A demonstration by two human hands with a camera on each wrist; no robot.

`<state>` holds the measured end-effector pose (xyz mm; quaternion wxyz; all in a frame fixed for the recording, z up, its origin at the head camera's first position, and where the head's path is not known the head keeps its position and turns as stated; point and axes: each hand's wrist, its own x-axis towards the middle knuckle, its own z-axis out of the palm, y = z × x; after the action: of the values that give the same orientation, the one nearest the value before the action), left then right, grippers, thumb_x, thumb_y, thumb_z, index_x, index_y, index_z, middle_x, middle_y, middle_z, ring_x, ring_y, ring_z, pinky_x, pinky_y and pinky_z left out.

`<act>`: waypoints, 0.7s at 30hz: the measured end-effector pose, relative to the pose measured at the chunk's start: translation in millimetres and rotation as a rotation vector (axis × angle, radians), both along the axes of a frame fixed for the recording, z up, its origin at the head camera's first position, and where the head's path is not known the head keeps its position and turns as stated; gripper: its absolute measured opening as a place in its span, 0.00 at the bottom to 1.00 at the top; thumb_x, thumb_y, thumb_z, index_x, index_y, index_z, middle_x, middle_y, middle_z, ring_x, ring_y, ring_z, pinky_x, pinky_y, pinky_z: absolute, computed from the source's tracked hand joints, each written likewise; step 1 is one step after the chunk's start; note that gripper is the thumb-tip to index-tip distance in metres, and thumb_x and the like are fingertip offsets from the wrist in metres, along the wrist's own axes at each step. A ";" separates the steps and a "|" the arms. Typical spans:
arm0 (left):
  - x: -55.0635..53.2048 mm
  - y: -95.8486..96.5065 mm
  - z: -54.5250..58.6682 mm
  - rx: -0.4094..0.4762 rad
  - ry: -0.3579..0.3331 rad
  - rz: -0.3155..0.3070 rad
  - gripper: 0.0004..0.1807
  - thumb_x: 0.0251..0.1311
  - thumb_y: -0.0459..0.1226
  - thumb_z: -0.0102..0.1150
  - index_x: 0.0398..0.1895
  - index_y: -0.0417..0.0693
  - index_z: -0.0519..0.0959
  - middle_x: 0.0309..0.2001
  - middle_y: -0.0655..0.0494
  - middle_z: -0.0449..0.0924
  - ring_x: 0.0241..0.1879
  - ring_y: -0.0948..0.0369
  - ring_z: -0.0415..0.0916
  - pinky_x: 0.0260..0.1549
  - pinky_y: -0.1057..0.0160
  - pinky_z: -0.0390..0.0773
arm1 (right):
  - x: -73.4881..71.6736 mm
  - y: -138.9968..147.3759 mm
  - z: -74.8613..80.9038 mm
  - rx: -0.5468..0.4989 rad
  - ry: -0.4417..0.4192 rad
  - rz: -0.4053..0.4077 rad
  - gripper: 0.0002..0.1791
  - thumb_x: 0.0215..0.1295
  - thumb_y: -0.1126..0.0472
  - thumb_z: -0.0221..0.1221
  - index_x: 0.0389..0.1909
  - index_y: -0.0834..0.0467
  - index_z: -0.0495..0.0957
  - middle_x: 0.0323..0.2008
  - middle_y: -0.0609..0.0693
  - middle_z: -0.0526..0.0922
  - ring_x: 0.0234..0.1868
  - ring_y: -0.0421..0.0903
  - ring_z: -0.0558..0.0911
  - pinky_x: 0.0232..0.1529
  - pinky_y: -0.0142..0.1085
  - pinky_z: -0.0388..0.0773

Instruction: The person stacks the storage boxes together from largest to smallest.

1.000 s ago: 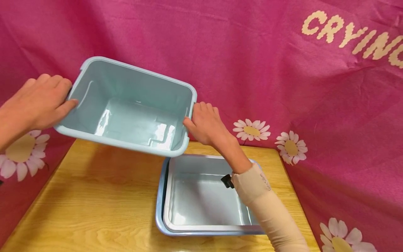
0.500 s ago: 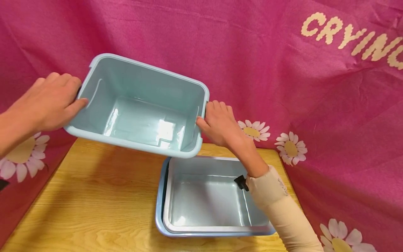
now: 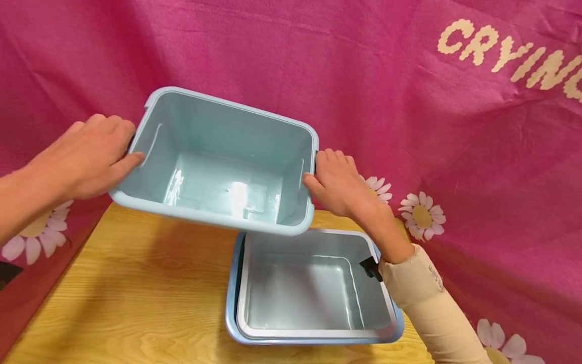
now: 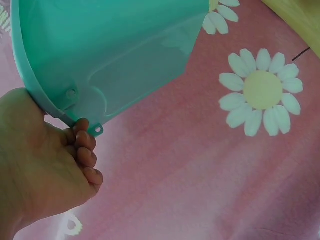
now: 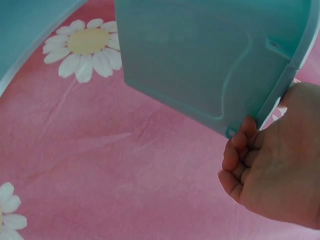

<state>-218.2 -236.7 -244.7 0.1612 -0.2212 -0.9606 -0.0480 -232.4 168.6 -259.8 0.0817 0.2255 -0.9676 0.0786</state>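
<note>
Both hands hold up a pale blue-green plastic storage bin [image 3: 218, 172], its open top tilted toward the head camera and nothing inside. The left hand [image 3: 97, 156] grips the rim of one short side, thumb over the inner wall; its curled fingers [image 4: 86, 150] show under the rim in the left wrist view. At the opposite short side the right hand [image 3: 338, 182] grips the rim likewise, with fingers [image 5: 235, 160] curled below it in the right wrist view. Beneath, a grey bin [image 3: 313, 293] sits nested inside a blue bin [image 3: 231, 303] on the table. The raised bin overlaps their back edge in the head view.
The wooden table [image 3: 150, 283] extends left of the nested bins. A pink cloth [image 3: 373, 91] with daisies and cream lettering hangs behind and along both sides. A small black piece [image 3: 371, 269] sits at the right sleeve's [image 3: 423, 293] cuff, over the grey bin.
Both hands have carried the blue-green bin to the right and slightly down, farther over the nested bins. The grips look the same, and the nested bins have stayed in place.
</note>
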 end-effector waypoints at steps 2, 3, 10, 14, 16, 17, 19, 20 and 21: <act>2.8 3.5 0.3 0.004 0.002 -0.014 0.13 0.63 0.37 0.58 0.33 0.35 0.69 0.28 0.47 0.67 0.34 0.42 0.68 0.29 0.43 0.66 | 1.8 4.3 1.7 0.001 0.004 0.006 0.13 0.67 0.53 0.44 0.36 0.60 0.65 0.33 0.53 0.67 0.40 0.52 0.67 0.49 0.46 0.62; 4.2 5.1 0.4 0.005 0.003 -0.021 0.13 0.62 0.37 0.58 0.33 0.35 0.69 0.28 0.47 0.68 0.33 0.42 0.68 0.29 0.43 0.66 | 2.6 6.5 2.4 0.000 0.003 0.007 0.13 0.67 0.53 0.44 0.36 0.60 0.66 0.34 0.53 0.68 0.41 0.52 0.68 0.48 0.47 0.62; 16.3 19.6 3.1 0.038 -0.035 -0.023 0.13 0.63 0.38 0.57 0.38 0.35 0.71 0.33 0.44 0.72 0.37 0.42 0.69 0.33 0.44 0.66 | 8.5 24.3 6.9 0.013 0.009 0.028 0.11 0.66 0.55 0.44 0.35 0.60 0.66 0.32 0.54 0.68 0.39 0.54 0.68 0.45 0.48 0.63; 21.8 29.5 4.6 0.056 -0.056 -0.022 0.14 0.63 0.39 0.56 0.42 0.36 0.71 0.34 0.44 0.73 0.39 0.42 0.69 0.34 0.43 0.67 | 12.6 35.0 9.5 0.013 0.004 0.036 0.10 0.66 0.56 0.43 0.33 0.59 0.66 0.31 0.53 0.68 0.38 0.53 0.68 0.45 0.47 0.61; 25.0 34.5 5.1 0.052 -0.049 -0.022 0.13 0.62 0.38 0.57 0.40 0.37 0.70 0.31 0.47 0.71 0.37 0.44 0.69 0.33 0.45 0.67 | 15.2 40.1 10.7 0.014 0.005 0.035 0.10 0.66 0.57 0.43 0.31 0.59 0.65 0.30 0.53 0.67 0.37 0.52 0.67 0.45 0.46 0.60; 26.4 36.9 5.1 0.053 -0.048 -0.027 0.12 0.62 0.38 0.57 0.40 0.38 0.70 0.30 0.48 0.70 0.36 0.44 0.69 0.33 0.45 0.67 | 16.1 42.6 11.1 0.017 0.009 0.034 0.09 0.66 0.57 0.44 0.31 0.58 0.65 0.30 0.53 0.66 0.36 0.52 0.67 0.45 0.45 0.59; 29.1 41.1 4.9 0.061 -0.037 -0.043 0.11 0.61 0.38 0.57 0.38 0.39 0.69 0.29 0.49 0.69 0.36 0.44 0.70 0.33 0.45 0.69 | 18.7 47.4 12.2 0.020 0.014 0.032 0.09 0.66 0.57 0.44 0.30 0.58 0.64 0.29 0.52 0.66 0.36 0.52 0.66 0.44 0.45 0.59; 30.5 42.8 4.7 0.066 -0.033 -0.055 0.11 0.61 0.37 0.57 0.38 0.39 0.70 0.29 0.49 0.69 0.36 0.44 0.70 0.33 0.45 0.70 | 20.1 49.7 12.7 0.022 0.017 0.031 0.09 0.66 0.57 0.45 0.30 0.58 0.64 0.29 0.52 0.66 0.36 0.52 0.66 0.44 0.45 0.59; 31.9 44.3 4.3 0.072 -0.029 -0.067 0.11 0.61 0.37 0.58 0.38 0.40 0.70 0.29 0.49 0.69 0.37 0.44 0.71 0.34 0.45 0.70 | 21.4 52.0 13.0 0.025 0.019 0.033 0.09 0.67 0.57 0.45 0.30 0.58 0.64 0.29 0.52 0.66 0.35 0.51 0.66 0.44 0.45 0.59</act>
<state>-186.3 -192.4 -240.4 0.1537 -0.2466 -0.9525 -0.0909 -211.0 220.7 -246.8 0.0866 0.2430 -0.9639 0.0657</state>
